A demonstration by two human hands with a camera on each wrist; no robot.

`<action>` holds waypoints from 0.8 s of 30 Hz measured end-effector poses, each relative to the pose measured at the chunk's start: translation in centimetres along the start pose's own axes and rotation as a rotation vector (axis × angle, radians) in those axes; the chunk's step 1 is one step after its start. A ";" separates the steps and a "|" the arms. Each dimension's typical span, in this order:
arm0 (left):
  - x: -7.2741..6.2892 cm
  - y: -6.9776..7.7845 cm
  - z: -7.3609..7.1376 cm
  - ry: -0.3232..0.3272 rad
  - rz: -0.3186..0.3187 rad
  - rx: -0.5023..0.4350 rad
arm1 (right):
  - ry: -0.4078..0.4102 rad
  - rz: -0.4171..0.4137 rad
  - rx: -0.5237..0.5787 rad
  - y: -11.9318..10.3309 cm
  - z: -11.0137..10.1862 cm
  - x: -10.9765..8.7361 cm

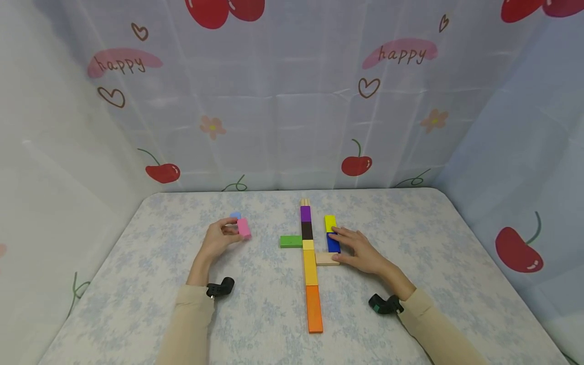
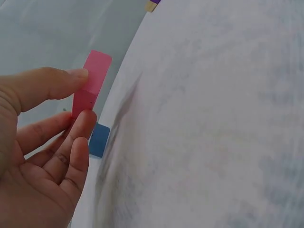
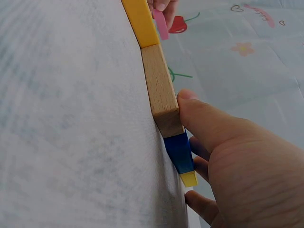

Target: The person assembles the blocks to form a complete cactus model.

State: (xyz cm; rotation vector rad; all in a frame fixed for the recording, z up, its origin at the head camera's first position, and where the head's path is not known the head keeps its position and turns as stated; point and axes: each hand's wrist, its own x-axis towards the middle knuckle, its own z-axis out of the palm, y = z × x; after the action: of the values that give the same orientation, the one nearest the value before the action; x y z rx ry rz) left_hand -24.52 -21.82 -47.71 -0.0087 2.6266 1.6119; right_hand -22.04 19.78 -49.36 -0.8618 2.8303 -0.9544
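Observation:
My left hand (image 1: 216, 239) pinches a pink block (image 1: 244, 228) between thumb and fingers. In the left wrist view the thumb lies on one face of it. Just behind it on the table is a light blue block (image 2: 99, 140), partly hidden in the head view. My right hand (image 1: 362, 252) has its fingers loosely extended over a dark blue block (image 1: 333, 247) and at the end of a yellow block (image 1: 330, 221). Its thumb rests at the outer end of a plain wooden block (image 1: 323, 259). The dark blue block stands end to end with the yellow one.
A line of flat blocks runs down the table's middle: purple (image 1: 305, 213), dark brown (image 1: 307, 230), pale yellow (image 1: 308, 245), yellow-orange (image 1: 310, 268) and orange (image 1: 314, 309). Thin sticks (image 1: 304, 202) top it. A green block (image 1: 291, 242) juts left. Patterned curtains surround the table.

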 end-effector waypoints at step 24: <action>3.1 4.6 5.6 -0.112 0.080 -0.035 | -0.003 -0.006 -0.004 0.3 0.1 0.0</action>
State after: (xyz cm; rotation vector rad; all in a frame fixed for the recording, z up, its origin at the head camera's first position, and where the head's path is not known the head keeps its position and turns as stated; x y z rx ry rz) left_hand -27.49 -14.65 -46.29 0.1823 2.5450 1.6315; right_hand -22.19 19.87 -49.63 -0.8715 2.8299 -0.9473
